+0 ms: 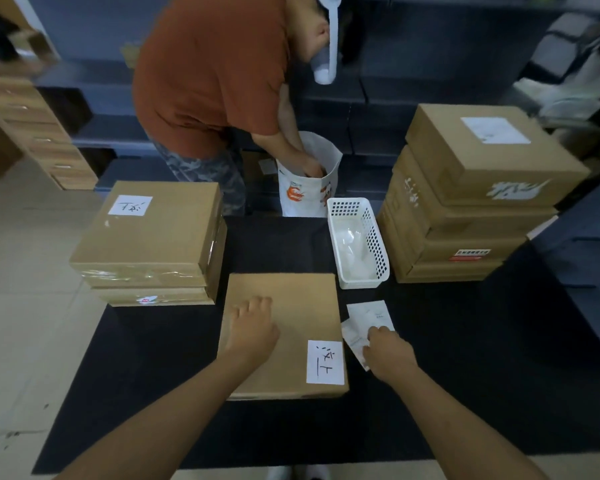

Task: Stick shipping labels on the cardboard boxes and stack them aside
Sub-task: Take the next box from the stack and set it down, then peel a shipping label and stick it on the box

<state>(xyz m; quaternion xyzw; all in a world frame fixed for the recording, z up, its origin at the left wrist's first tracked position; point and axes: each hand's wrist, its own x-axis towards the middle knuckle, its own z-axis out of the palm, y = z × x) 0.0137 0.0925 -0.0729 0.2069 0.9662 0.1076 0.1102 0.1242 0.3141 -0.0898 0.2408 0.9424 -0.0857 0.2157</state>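
Your left hand (252,327) lies with loosely curled fingers on the box (284,334), holding nothing; keep it pressing there so the box cannot slide. Your right hand (387,353), just right of the box, pinches a label sheet (355,336) (a second label (373,315) lies just beyond it). Peel cleanly, lay one edge down first, then smooth outward. The box sits on a black table (153,393); a labelled stack (149,237) stands left of it, a white basket (357,240) and taller stack (465,202) behind and right, a person (208,74) beyond.
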